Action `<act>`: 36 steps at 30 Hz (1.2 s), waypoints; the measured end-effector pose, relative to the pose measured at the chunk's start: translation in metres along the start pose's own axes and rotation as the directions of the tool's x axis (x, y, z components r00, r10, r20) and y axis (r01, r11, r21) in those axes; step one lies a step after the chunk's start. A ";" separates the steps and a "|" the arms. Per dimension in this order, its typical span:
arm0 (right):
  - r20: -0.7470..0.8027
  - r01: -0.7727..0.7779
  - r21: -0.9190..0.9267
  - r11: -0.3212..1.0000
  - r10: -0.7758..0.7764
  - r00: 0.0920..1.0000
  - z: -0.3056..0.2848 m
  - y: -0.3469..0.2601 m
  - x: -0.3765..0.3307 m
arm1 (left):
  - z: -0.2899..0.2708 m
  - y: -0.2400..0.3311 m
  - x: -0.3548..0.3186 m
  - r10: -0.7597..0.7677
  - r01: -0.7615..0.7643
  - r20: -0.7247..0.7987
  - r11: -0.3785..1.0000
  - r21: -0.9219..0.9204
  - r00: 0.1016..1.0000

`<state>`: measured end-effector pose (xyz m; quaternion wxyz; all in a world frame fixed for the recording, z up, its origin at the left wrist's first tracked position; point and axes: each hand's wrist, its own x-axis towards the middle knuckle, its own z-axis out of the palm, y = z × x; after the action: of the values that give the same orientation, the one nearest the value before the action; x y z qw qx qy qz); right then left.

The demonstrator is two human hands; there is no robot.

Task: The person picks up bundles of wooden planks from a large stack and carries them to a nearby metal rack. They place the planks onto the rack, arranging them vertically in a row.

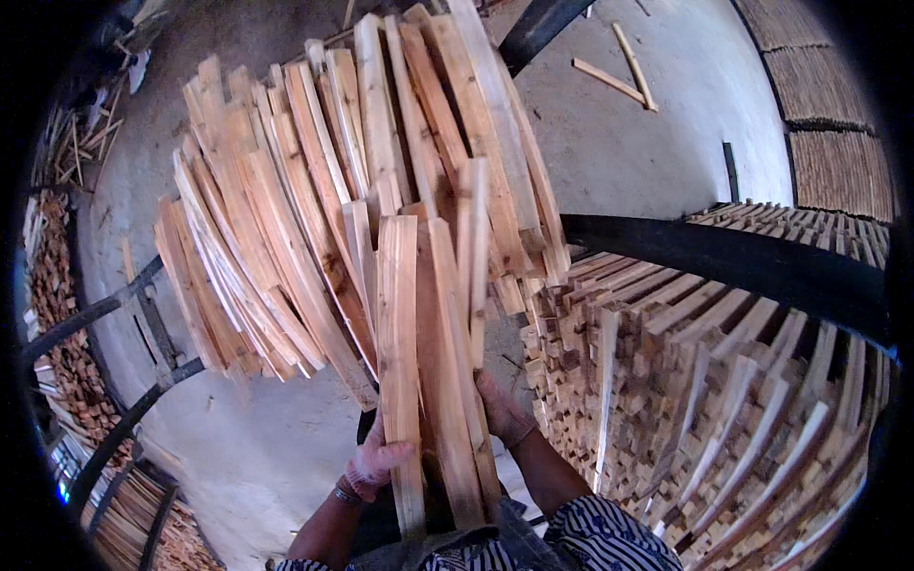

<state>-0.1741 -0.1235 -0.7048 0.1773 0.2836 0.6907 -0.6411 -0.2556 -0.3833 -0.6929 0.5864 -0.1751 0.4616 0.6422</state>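
Several wooden slats stand lengthwise between my two hands, their near ends close to my body. My left hand, in a pale pinkish glove, grips the left slat with the thumb across its face. My right hand, also gloved, is closed against the bundle's right side; its fingers are partly hidden behind the wood. Just beyond, a broad pile of loose slats lies fanned out, its pieces uneven at the ends. The far ends of the held slats overlap this pile.
At the right stands a tall, dense stack of slats, with a thick black beam above it. Black metal bars cross the left side. Two loose sticks lie on the concrete floor. More wood stacks line the left edge.
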 end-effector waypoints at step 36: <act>-0.853 0.553 -0.278 0.785 -0.467 0.233 -0.023 -0.402 -0.477 | 0.395 0.233 -0.377 0.316 -0.820 0.830 0.511 0.259 0.459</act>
<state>-0.0494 -0.1864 -0.0962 -0.4450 0.3429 0.7010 -0.4393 -0.2496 -0.2645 -0.1113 0.4594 0.4670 0.4231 0.6259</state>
